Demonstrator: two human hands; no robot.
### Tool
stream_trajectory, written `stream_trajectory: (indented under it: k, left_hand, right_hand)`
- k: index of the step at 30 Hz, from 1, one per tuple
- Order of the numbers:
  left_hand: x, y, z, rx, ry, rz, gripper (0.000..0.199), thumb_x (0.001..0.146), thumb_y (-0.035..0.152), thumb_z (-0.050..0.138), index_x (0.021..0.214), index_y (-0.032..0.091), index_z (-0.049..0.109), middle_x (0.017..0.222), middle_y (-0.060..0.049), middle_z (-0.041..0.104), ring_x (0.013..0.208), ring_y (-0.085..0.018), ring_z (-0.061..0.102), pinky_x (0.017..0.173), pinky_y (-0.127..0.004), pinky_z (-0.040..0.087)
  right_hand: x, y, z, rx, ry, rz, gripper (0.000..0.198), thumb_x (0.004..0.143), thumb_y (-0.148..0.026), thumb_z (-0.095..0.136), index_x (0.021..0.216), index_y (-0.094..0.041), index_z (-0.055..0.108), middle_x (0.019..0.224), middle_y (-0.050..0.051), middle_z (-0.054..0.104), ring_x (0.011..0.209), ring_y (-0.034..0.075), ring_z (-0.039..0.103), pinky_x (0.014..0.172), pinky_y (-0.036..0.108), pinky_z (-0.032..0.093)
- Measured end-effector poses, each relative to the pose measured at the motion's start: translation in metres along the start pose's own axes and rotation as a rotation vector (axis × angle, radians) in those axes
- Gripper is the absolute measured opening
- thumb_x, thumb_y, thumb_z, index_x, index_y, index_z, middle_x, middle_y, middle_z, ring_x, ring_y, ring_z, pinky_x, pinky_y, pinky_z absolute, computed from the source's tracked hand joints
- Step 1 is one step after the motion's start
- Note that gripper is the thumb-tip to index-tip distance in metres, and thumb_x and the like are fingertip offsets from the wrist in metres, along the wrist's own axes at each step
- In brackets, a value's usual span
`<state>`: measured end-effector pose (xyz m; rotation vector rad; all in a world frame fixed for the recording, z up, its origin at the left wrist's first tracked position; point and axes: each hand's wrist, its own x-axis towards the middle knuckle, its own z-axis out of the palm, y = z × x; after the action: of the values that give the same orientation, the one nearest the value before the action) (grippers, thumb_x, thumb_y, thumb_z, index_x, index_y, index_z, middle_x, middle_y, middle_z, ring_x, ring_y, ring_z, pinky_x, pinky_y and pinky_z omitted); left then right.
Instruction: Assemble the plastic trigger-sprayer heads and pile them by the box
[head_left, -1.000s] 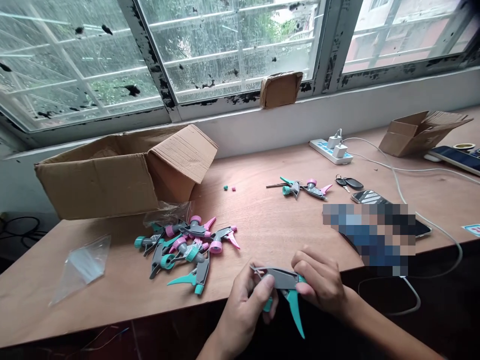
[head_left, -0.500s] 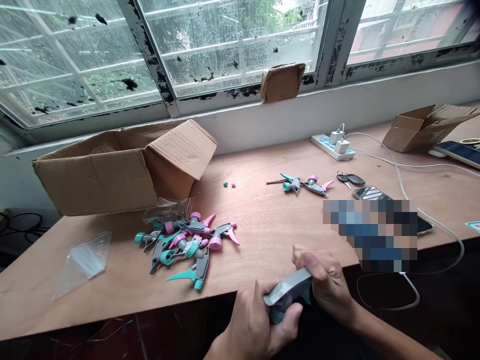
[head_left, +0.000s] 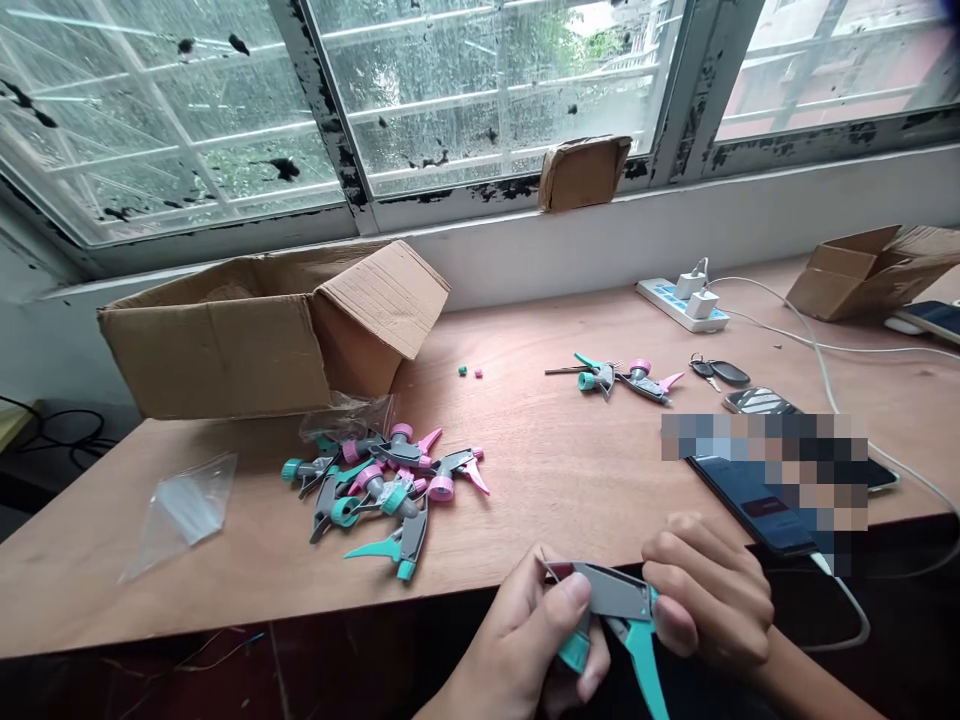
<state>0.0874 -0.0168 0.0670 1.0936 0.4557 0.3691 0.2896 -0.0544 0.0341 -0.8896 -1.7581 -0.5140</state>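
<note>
Just off the table's front edge, my left hand (head_left: 521, 635) is closed around the body of a grey and teal trigger sprayer head (head_left: 619, 595). Its teal trigger hangs downward, and a teal collar shows below my left thumb. At the nozzle end, the curled fingers of my right hand (head_left: 709, 595) grip the same sprayer head; the nozzle itself is mostly hidden by them. To the left, several grey sprayer heads (head_left: 411, 535) with teal or pink parts lie in a loose pile. Farther back sit a small green nozzle cap (head_left: 462, 370) and a pink one (head_left: 478, 373).
An open cardboard box (head_left: 217, 355) stands at the back left, with a clear plastic bag (head_left: 187, 510) before it. Two more sprayer heads (head_left: 641, 382) lie mid-table. Rightward are keys (head_left: 720, 372), phones (head_left: 757, 500), a power strip (head_left: 682, 305) and cables.
The held sprayer head has turned, so its grey side and teal trigger now show. My hands have shifted slightly right in view, and the camera has moved a little.
</note>
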Motion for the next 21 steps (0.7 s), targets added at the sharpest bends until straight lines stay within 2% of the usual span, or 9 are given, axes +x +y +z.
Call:
stream_trajectory:
  k: [3,6,8,11,13,15,17,19,21]
  left_hand:
    - [0.003,-0.004,0.001,0.012,-0.035,0.118,0.041,0.100,0.062,0.050,0.095,0.023,0.036,0.059,0.007,0.054,0.038,-0.004,0.030,0.037,-0.018,0.018]
    - [0.005,-0.010,0.001,0.130,-0.022,0.254,0.038,0.103,0.058,0.045,0.092,0.024,0.034,0.061,0.007,0.053,0.040,-0.005,0.032,0.042,-0.020,0.025]
    - [0.004,-0.013,0.000,0.301,0.048,0.326,0.033,0.106,0.052,0.042,0.093,0.023,0.035,0.063,0.005,0.053,0.046,-0.007,0.041,0.049,-0.022,0.033]
    - [-0.001,-0.012,-0.005,0.675,0.188,0.485,0.018,0.105,0.038,0.045,0.098,0.022,0.042,0.068,0.001,0.059,0.054,-0.013,0.054,0.055,-0.025,0.039]
    - [-0.003,-0.008,-0.008,0.947,0.232,0.641,0.012,0.102,0.030,0.050,0.108,0.020,0.046,0.076,-0.003,0.066,0.059,-0.016,0.061,0.056,-0.026,0.042]
    - [-0.005,-0.002,-0.012,1.134,0.194,0.769,0.018,0.101,0.026,0.054,0.116,0.020,0.046,0.082,-0.005,0.069,0.061,-0.017,0.064,0.055,-0.026,0.043]
    - [-0.006,0.005,-0.016,1.219,0.143,0.833,0.021,0.099,0.026,0.057,0.116,0.019,0.047,0.078,-0.004,0.068,0.059,-0.017,0.063,0.054,-0.026,0.044]
    - [-0.007,0.013,-0.020,1.236,0.167,0.833,0.018,0.097,0.026,0.061,0.111,0.019,0.051,0.074,-0.002,0.066,0.059,-0.017,0.061,0.054,-0.026,0.045]
    - [-0.009,0.023,-0.025,1.224,0.219,0.811,0.015,0.095,0.023,0.064,0.107,0.019,0.056,0.078,-0.004,0.068,0.068,-0.019,0.064,0.062,-0.028,0.050]
  right_hand:
    - [-0.002,-0.003,0.004,0.124,0.012,0.105,0.032,0.100,-0.013,0.040,0.070,-0.020,0.051,0.058,0.002,0.045,0.055,0.016,0.038,0.056,0.035,0.025]
    - [-0.004,-0.008,0.015,0.337,0.036,0.337,0.036,0.102,-0.009,0.037,0.069,-0.021,0.045,0.060,-0.001,0.041,0.054,0.014,0.037,0.054,0.033,0.025]
    - [-0.005,-0.012,0.023,0.474,0.040,0.530,0.039,0.105,-0.012,0.035,0.067,-0.021,0.041,0.060,-0.002,0.038,0.053,0.013,0.037,0.054,0.031,0.027]
    - [-0.005,-0.018,0.030,0.637,0.038,0.804,0.044,0.108,-0.021,0.035,0.064,-0.021,0.038,0.058,-0.003,0.037,0.052,0.012,0.037,0.055,0.030,0.031]
    - [-0.004,-0.021,0.030,0.695,0.021,0.909,0.046,0.109,-0.025,0.036,0.063,-0.021,0.036,0.057,-0.004,0.036,0.051,0.012,0.036,0.056,0.030,0.033]
    - [-0.002,-0.023,0.028,0.710,0.004,0.898,0.048,0.109,-0.027,0.036,0.062,-0.021,0.036,0.056,-0.004,0.036,0.051,0.012,0.035,0.057,0.030,0.034]
    - [-0.001,-0.024,0.025,0.695,-0.008,0.829,0.048,0.110,-0.027,0.035,0.062,-0.020,0.037,0.057,-0.003,0.037,0.052,0.012,0.037,0.058,0.030,0.034]
    - [0.000,-0.023,0.025,0.656,-0.017,0.759,0.046,0.110,-0.027,0.034,0.064,-0.020,0.039,0.060,-0.003,0.039,0.054,0.013,0.038,0.059,0.030,0.034]
    - [0.005,-0.019,0.025,0.607,-0.044,0.683,0.044,0.111,-0.029,0.034,0.068,-0.021,0.042,0.063,-0.002,0.041,0.056,0.013,0.040,0.057,0.030,0.033]
